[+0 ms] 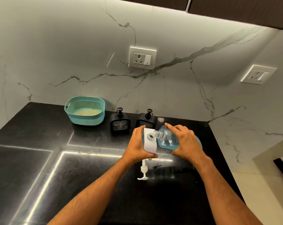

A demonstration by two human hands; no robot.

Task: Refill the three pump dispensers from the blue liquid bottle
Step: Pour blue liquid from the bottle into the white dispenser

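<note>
Left hand (pixel 138 144) grips white dispenser (pixel 148 142), right hand (pixel 184 143) grips tilted blue liquid bottle (pixel 167 140); no readable labels.

There is a single view, from a wide-angle camera on the person's head. It looks forward and steeply down onto the black tabletop (pixel 40 159), with both forearms reaching in from the bottom edge. The left hand (pixel 137 143) and right hand (pixel 186 143) sit close to the lens, just below the frame's middle. Farther off, the marble wall (pixel 72 46) fills the upper half and bends with the lens, and a dark cabinet (pixel 234 7) edges the top right.
</note>
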